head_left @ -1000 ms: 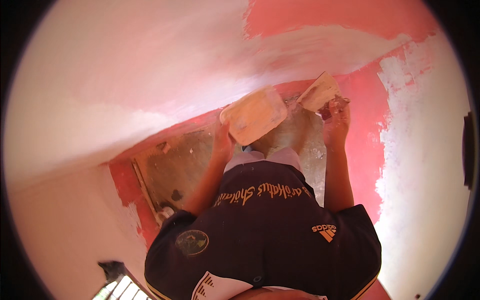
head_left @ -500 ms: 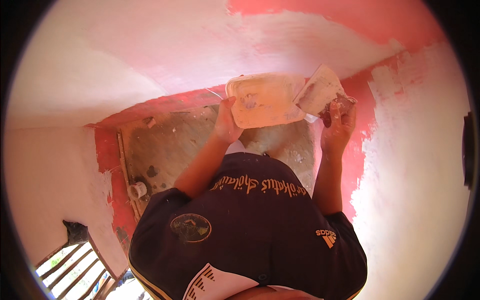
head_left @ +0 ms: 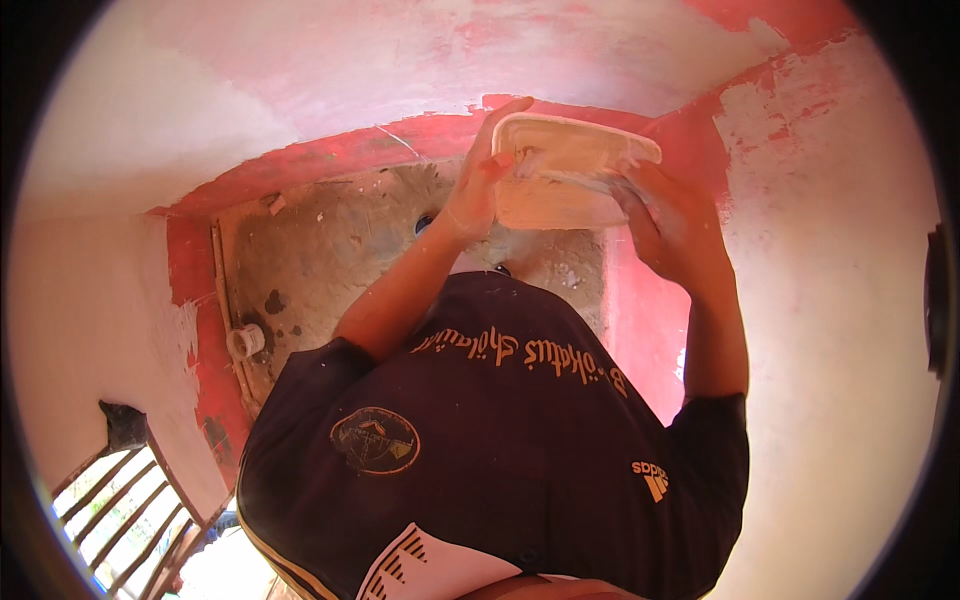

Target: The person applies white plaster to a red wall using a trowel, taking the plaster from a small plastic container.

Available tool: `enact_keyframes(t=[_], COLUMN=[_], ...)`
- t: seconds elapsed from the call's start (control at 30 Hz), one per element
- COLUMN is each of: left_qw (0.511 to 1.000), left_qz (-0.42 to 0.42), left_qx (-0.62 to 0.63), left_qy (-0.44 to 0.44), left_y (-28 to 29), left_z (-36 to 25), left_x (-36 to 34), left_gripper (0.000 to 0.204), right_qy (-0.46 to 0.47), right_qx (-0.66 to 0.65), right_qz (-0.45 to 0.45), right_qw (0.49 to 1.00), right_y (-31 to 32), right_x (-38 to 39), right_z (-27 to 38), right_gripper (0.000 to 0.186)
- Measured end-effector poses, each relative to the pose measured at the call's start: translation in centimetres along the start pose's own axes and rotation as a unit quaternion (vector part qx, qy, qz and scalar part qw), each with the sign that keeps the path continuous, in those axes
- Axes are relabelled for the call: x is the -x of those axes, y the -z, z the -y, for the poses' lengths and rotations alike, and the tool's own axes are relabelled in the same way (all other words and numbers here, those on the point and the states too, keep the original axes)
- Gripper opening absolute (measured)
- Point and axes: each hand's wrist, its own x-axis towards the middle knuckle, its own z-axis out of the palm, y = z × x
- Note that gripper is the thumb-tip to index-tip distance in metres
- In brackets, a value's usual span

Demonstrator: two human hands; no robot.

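Observation:
A shallow rectangular plastic tub (head_left: 560,210), coated inside with pale filler, is tilted in front of my chest. My left hand (head_left: 476,195) grips its left end, thumb over the rim and fingers round the outside. At the tub's right end my right hand (head_left: 682,222) is closed, with its fingers over the opening. It holds a putty knife, whose wide blade is mostly hidden and blurred inside the tub.
Ahead, a wall (head_left: 330,90) is coated pale over pink-red paint, with a bare red band low down. Another partly coated wall (head_left: 830,300) stands at right. On the stained floor (head_left: 320,250) is a small white tub (head_left: 246,341). A barred window (head_left: 125,510) is at lower left.
My right hand has brought the putty knife from beside the tub into it. The tub has tilted and moved slightly right and up, with my left hand still on it.

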Motion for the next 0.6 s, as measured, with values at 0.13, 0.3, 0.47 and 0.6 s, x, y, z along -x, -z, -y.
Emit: enact_keyframes(t=[0.13,0.3,0.47,0.6], left_qw=[0.996,0.998,0.998,0.991], left_qz=[0.021,-0.005,-0.06,-0.104], left_qx=[-0.083,-0.053,0.005,0.055], left_qy=[-0.025,-0.025,0.025,0.064], left_y=[-1.5,-1.6,-1.5,-1.2], left_z=[-2.1,-4.7,-5.0,-4.7], left_x=[-0.4,-0.1,0.6,1.3], left_gripper=[0.065,0.063,0.062,0.062], right_qy=[0.112,0.12,0.105,0.097], right_qx=[0.082,0.06,-0.027,-0.062], right_qz=[0.002,0.025,0.024,0.095], right_qw=[0.99,0.991,0.994,0.989], right_y=[-0.6,-1.8,-3.8,-4.8], right_x=[-2.0,-3.5,-4.4,-4.5], right_z=[0.5,1.0,0.7,0.3], right_gripper=[0.027,0.031,0.033,0.021])
